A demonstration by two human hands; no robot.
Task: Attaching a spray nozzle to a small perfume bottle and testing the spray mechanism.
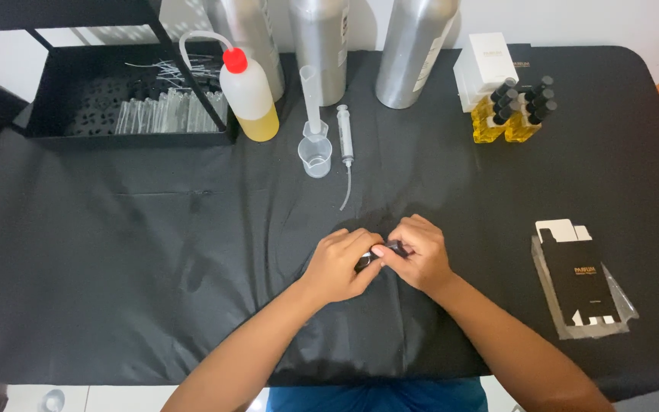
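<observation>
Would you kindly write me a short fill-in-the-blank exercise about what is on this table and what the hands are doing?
1. The squeeze bottle of yellow liquid has a ____ cap.
2. The left hand and the right hand meet over a small dark object on the ____ tablecloth.
3. The syringe lies just to the ____ of the small clear beaker.
4. The flattened black carton lies nearest the ____ hand.

Missing words: red; black; right; right

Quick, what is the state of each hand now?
Left hand: closed on a small dark item that is mostly hidden.
Right hand: fingers pinch the same item.
</observation>
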